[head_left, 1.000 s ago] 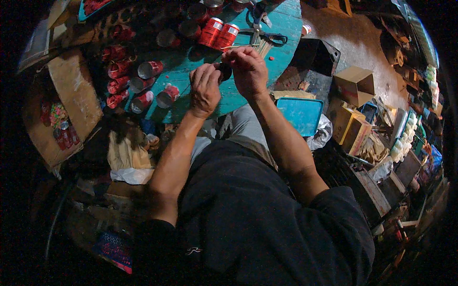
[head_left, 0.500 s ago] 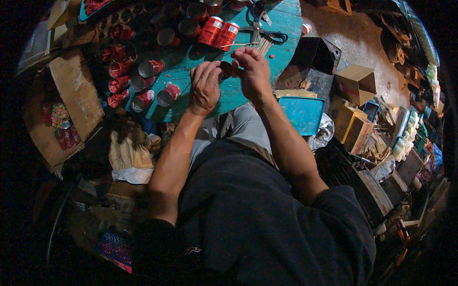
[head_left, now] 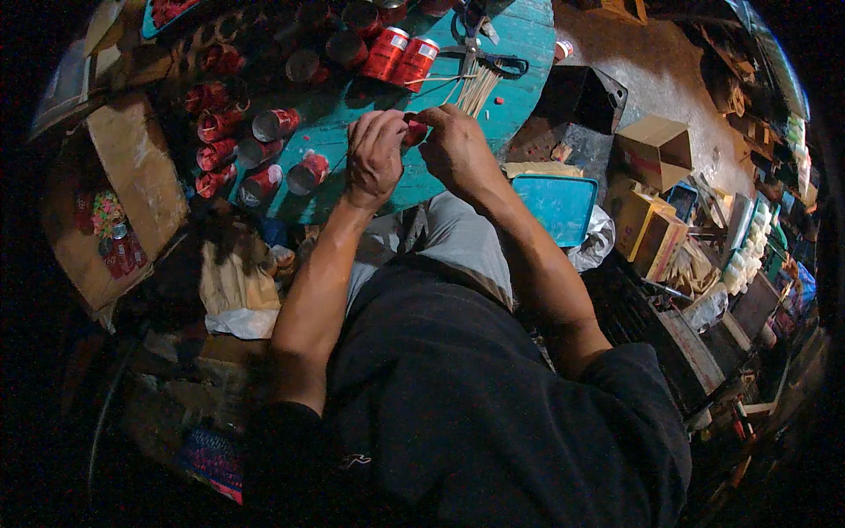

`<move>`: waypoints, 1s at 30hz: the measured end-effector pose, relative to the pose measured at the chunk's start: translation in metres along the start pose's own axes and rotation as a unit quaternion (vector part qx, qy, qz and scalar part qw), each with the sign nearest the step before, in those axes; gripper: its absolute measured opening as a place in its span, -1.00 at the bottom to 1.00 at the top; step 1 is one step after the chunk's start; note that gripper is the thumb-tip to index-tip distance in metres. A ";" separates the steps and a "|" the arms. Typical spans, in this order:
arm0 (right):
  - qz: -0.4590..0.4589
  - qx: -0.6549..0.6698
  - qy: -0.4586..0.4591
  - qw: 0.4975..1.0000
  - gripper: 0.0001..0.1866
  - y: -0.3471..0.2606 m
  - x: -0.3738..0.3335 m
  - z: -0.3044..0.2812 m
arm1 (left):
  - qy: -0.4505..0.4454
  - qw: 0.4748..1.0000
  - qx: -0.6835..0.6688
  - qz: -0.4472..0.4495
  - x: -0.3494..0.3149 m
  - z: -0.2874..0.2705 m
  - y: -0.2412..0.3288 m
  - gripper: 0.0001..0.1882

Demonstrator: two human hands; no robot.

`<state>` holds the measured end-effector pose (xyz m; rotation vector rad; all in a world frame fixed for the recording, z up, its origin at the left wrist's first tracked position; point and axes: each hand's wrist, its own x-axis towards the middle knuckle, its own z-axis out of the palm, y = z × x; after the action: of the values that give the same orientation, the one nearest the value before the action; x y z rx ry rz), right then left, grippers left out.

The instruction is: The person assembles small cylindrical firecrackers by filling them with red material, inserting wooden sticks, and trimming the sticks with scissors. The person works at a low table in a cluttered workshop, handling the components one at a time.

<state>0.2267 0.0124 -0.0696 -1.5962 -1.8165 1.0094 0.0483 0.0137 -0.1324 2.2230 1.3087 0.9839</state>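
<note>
Beyond the hands [head_left: 375, 158] [head_left: 461, 151] (grasping a red piece [head_left: 414, 133]) are scissors [head_left: 471, 55], sticks [head_left: 478, 89] and red cans [head_left: 385, 55].

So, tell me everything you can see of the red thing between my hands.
The red piece is small and mostly hidden, so its full shape can't be made out. The part that shows is red, with a dark patch at its upper edge. The curled fingers of the left hand cover its left side, while the right hand is close against its right. It appears in front of the teal tabletop. Its material and exact tilt are too unclear to tell.
</note>
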 end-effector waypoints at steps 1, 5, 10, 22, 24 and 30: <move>-0.007 0.002 0.007 1.000 -0.80 0.001 0.000 -0.001 | 0.003 1.000 0.002 0.006 0.000 0.000 -0.001 -0.79; 0.001 0.096 -0.013 0.995 -0.73 0.002 0.005 -0.006 | 0.005 1.000 0.000 0.017 -0.003 0.000 -0.001 -0.82; 0.076 0.060 0.060 0.994 -0.67 -0.011 0.024 -0.041 | 0.001 1.000 -0.029 -0.004 -0.008 -0.002 0.002 -0.77; -0.349 -0.359 0.131 0.856 -0.49 -0.055 0.356 -0.076 | -0.052 0.994 -0.039 -0.086 -0.021 0.001 0.007 0.01; -0.362 -0.368 0.137 0.845 -0.40 -0.048 0.393 -0.033 | -0.051 0.993 -0.053 -0.087 -0.020 0.006 0.009 -0.03; -0.391 -0.436 0.247 0.772 -0.23 -0.038 0.459 0.048 | -0.018 0.992 -0.062 -0.112 -0.016 0.015 0.014 -0.14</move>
<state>0.0862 0.4517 -0.1105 -1.0785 -2.2996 -0.6811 0.0625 -0.0068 -0.1399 1.9437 1.4059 0.9093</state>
